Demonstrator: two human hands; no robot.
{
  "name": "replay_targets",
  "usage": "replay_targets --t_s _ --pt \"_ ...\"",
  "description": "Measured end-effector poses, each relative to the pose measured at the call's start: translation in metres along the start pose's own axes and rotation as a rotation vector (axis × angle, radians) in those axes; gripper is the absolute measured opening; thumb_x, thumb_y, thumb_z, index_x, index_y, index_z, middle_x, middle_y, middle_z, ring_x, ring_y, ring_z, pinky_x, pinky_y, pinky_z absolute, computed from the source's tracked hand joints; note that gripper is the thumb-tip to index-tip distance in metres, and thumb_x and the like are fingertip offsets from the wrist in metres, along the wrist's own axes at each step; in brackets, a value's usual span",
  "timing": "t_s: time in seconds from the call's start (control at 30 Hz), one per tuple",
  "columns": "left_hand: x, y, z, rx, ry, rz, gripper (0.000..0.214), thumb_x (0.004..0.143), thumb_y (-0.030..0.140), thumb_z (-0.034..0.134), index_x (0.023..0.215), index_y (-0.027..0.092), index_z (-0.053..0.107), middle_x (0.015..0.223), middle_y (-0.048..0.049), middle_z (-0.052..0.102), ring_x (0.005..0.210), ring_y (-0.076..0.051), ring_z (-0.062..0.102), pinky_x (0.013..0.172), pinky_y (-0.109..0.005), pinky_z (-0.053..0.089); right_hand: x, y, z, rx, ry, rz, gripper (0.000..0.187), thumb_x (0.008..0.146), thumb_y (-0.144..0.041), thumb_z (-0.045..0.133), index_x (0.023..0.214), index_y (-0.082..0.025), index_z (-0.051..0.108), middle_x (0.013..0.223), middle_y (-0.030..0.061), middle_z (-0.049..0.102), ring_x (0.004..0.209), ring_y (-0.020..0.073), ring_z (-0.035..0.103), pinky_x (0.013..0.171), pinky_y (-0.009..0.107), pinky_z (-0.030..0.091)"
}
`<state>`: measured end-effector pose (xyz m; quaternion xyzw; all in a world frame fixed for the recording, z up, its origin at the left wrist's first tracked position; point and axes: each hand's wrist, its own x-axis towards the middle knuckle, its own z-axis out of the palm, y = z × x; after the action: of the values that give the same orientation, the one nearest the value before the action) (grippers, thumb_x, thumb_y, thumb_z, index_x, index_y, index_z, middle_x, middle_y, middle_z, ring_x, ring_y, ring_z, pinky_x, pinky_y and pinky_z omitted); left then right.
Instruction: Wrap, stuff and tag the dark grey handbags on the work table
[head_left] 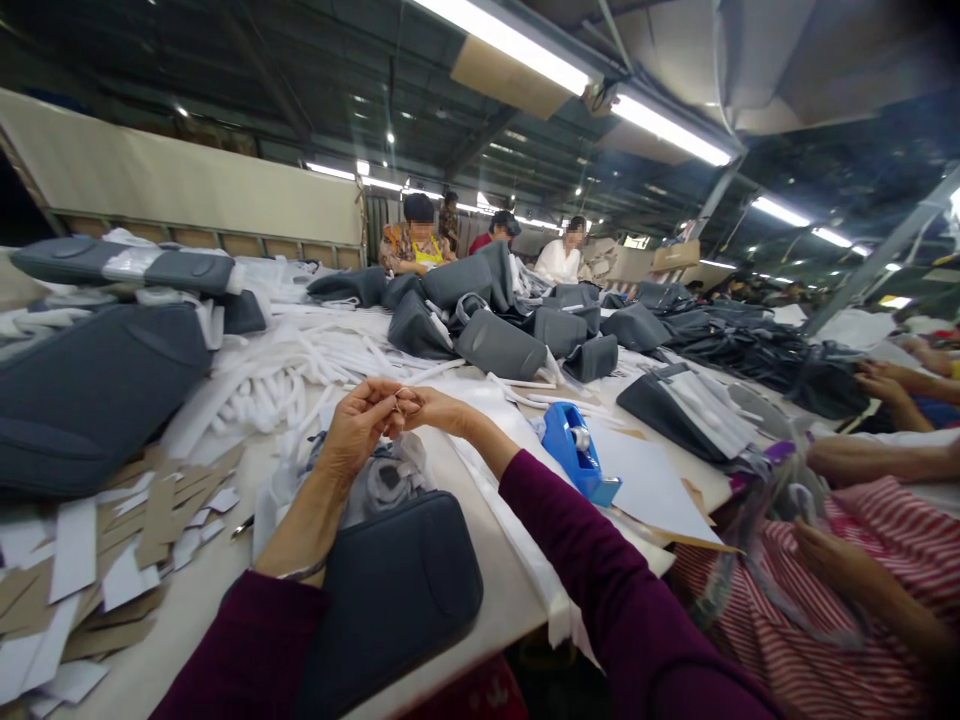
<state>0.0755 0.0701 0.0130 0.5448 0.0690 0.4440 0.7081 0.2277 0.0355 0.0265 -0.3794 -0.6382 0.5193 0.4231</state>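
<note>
My left hand (366, 415) and my right hand (435, 408) meet above the table, fingers pinched together. Between the fingertips is a thin brownish loop (406, 396) that looks like a rubber band; the fingers partly cover it. Below them lies a dark grey bag (397, 585) with rounded corners, flat near the table edge. Behind that bag, a bundle of clear plastic and grey strap material (390, 475) sits under my hands.
Cardboard and white strips (112, 570) cover the left side, beside a big grey bag (97, 390). White tubing (277, 370) and piled grey bags (502, 320) lie beyond. A blue tape dispenser (574, 455) stands right, near white sheets (652, 480). Co-workers sit right and across.
</note>
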Motion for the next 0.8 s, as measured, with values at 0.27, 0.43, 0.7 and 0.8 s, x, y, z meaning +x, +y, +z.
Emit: replay_targets --t_s 0.27,0.43,0.7,0.8 --pt "0.004 0.001 -0.011 -0.119 0.105 0.097 0.021 0.07 0.013 0.075 0.089 0.014 0.066 0.085 -0.0045 0.072 0.067 -0.01 0.067 0.058 -0.015 0.052 -0.016 0.003 -0.013 0.011 0.019 0.085 0.058 0.058 -0.006 0.058 0.116 -0.014 0.056 0.066 -0.0053 0.059 0.065 0.0125 0.054 0.066 0.024 0.04" --pt "0.004 -0.001 -0.013 -0.141 0.118 0.083 0.022 0.069 0.012 0.075 0.089 0.014 0.066 0.086 -0.0051 0.073 0.069 -0.011 0.068 0.058 -0.015 0.053 -0.018 0.009 -0.018 0.03 -0.024 0.066 0.055 0.062 -0.008 0.06 0.116 -0.015 0.059 0.072 -0.0034 0.062 0.067 0.0118 0.053 0.066 0.024 0.04" --pt "0.002 0.001 -0.011 -0.145 0.102 0.056 0.021 0.071 0.014 0.074 0.091 0.016 0.065 0.092 -0.0047 0.072 0.071 -0.012 0.068 0.058 -0.019 0.056 -0.008 0.007 0.006 0.172 -0.042 0.021 0.051 0.072 -0.026 0.07 0.119 -0.016 0.054 0.09 0.0062 0.071 0.085 0.0176 0.063 0.077 0.028 0.045" --pt "0.002 0.002 -0.013 -0.157 0.1 0.081 0.021 0.072 0.014 0.074 0.092 0.016 0.065 0.096 -0.0044 0.072 0.074 -0.012 0.068 0.063 -0.02 0.058 -0.008 0.005 0.01 0.183 -0.043 0.01 0.055 0.072 -0.028 0.072 0.122 -0.014 0.053 0.086 0.0064 0.072 0.08 0.0179 0.064 0.075 0.027 0.046"
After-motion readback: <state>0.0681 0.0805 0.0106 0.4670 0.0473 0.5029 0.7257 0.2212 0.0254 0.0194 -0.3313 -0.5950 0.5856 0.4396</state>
